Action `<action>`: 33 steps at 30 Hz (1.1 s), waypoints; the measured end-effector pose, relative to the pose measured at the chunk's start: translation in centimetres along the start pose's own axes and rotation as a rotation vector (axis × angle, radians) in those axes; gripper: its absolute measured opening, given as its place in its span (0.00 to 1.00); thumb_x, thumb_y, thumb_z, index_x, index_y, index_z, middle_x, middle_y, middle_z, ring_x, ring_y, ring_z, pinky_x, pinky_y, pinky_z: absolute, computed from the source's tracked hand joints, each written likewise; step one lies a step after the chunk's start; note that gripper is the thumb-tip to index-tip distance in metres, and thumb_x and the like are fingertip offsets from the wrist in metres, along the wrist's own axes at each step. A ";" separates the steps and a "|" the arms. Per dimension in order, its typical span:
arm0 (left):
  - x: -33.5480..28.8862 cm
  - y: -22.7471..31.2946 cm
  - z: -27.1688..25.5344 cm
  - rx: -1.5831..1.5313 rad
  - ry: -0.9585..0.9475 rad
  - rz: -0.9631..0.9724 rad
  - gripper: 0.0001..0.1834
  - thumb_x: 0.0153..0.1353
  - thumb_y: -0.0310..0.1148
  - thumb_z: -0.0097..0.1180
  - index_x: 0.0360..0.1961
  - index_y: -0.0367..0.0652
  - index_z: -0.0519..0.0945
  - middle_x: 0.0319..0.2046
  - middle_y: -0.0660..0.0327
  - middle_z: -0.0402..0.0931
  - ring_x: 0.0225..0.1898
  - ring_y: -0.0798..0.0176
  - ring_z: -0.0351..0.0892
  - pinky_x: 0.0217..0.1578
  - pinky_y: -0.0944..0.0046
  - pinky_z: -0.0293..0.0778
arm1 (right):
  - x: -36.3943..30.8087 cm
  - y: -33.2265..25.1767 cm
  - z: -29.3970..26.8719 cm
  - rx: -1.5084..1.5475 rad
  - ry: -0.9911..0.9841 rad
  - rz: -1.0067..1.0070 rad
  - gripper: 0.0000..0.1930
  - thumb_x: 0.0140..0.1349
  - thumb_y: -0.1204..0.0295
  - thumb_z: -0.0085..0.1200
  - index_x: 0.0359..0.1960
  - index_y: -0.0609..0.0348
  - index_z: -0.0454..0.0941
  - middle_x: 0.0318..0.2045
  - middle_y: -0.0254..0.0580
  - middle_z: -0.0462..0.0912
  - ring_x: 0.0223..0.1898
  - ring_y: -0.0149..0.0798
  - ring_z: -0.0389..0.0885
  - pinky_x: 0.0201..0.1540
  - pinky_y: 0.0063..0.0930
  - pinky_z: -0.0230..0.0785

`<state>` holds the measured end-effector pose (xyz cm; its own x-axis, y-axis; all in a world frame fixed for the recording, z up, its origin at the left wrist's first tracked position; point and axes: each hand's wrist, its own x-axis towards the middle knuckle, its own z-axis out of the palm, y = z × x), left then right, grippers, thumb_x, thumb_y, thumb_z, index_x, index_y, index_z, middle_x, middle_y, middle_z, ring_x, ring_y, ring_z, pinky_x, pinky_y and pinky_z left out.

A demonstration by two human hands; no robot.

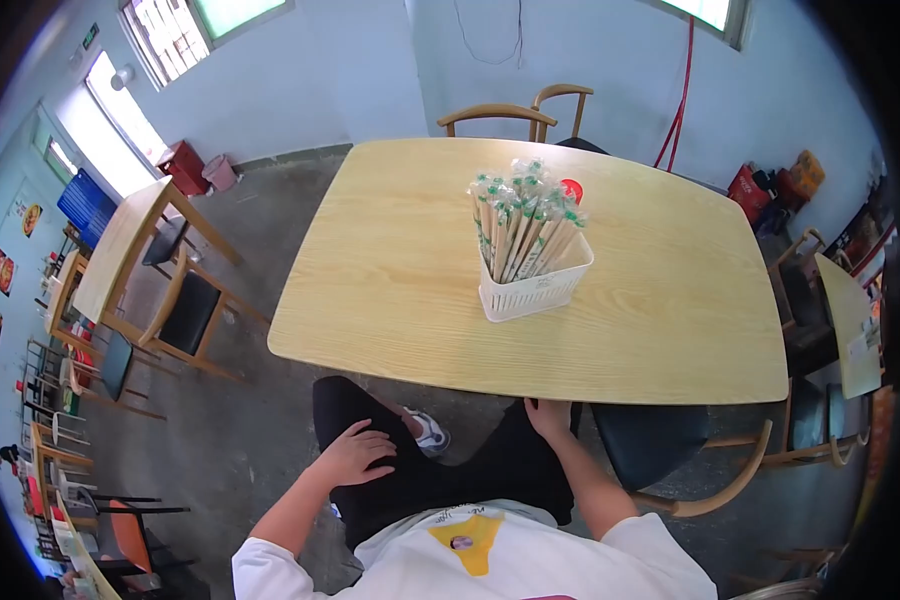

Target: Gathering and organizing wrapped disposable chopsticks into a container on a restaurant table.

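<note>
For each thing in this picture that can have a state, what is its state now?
left hand: empty, resting on the thigh
right hand: empty, at the near table edge
white basket: upright on the table, full of wrapped chopsticks
chair: unoccupied, beside the right arm

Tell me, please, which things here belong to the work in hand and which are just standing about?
In hand:
- right hand at the table edge
- left hand on the thigh
- basket of wrapped chopsticks

Standing about:
- chairs behind the table
- side table
- red crates
</note>
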<state>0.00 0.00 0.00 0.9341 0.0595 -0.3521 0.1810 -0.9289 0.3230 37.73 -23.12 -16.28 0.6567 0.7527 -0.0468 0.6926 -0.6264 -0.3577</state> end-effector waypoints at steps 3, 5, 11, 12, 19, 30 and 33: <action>0.0 -1.5 2.8 0.036 0.126 0.135 0.22 0.72 0.50 0.57 0.60 0.51 0.82 0.65 0.63 0.79 0.72 0.57 0.70 0.76 0.43 0.53 | 0.3 0.1 -0.4 0.010 0.011 -0.019 0.23 0.68 0.55 0.59 0.58 0.55 0.82 0.55 0.52 0.83 0.61 0.59 0.78 0.66 0.63 0.64; 0.5 -3.8 3.9 0.074 0.226 0.155 0.22 0.72 0.50 0.56 0.60 0.52 0.82 0.64 0.64 0.80 0.70 0.57 0.71 0.76 0.44 0.54 | 0.7 -0.7 0.5 -0.020 0.089 -0.049 0.22 0.66 0.55 0.60 0.57 0.52 0.83 0.56 0.52 0.83 0.61 0.58 0.78 0.67 0.62 0.63; 0.4 -6.0 5.2 -0.009 0.294 0.111 0.19 0.70 0.44 0.55 0.58 0.53 0.82 0.62 0.67 0.81 0.69 0.60 0.73 0.74 0.45 0.58 | -0.6 -3.9 -1.3 0.046 -0.054 -0.045 0.15 0.64 0.57 0.62 0.47 0.48 0.88 0.52 0.46 0.86 0.59 0.52 0.81 0.68 0.58 0.63; 0.3 -6.0 5.3 -0.015 0.317 0.109 0.19 0.70 0.44 0.54 0.57 0.53 0.82 0.61 0.67 0.81 0.68 0.60 0.74 0.74 0.45 0.58 | -1.1 -4.2 -1.3 0.045 -0.021 -0.015 0.12 0.65 0.59 0.62 0.42 0.48 0.89 0.49 0.42 0.87 0.57 0.49 0.82 0.69 0.55 0.63; 1.1 -6.3 6.0 -0.067 0.385 0.107 0.17 0.69 0.42 0.55 0.55 0.52 0.83 0.60 0.67 0.82 0.67 0.59 0.75 0.73 0.46 0.61 | -3.5 -6.6 -5.1 -0.109 0.017 -0.195 0.12 0.67 0.59 0.59 0.43 0.48 0.90 0.47 0.36 0.88 0.57 0.46 0.82 0.71 0.53 0.60; 0.1 -6.8 4.5 -0.072 0.232 0.308 0.26 0.67 0.52 0.57 0.62 0.53 0.81 0.67 0.66 0.77 0.69 0.60 0.74 0.72 0.44 0.59 | -5.3 -1.6 -7.0 0.165 -0.183 -0.490 0.18 0.67 0.60 0.62 0.56 0.50 0.85 0.60 0.47 0.82 0.63 0.54 0.78 0.71 0.50 0.62; -1.8 -7.3 6.6 -0.137 0.203 0.315 0.28 0.67 0.54 0.56 0.64 0.54 0.80 0.67 0.67 0.77 0.68 0.61 0.74 0.72 0.46 0.60 | -5.1 -1.9 -5.2 0.234 -0.294 -0.264 0.19 0.70 0.58 0.59 0.57 0.51 0.85 0.59 0.52 0.82 0.64 0.58 0.77 0.68 0.54 0.66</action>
<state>-5.00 4.24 -7.52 0.9898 -0.1363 -0.0405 -0.0972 -0.8567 0.5065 34.65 -26.84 -10.51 0.3308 0.9271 -0.1760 0.7165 -0.3681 -0.5926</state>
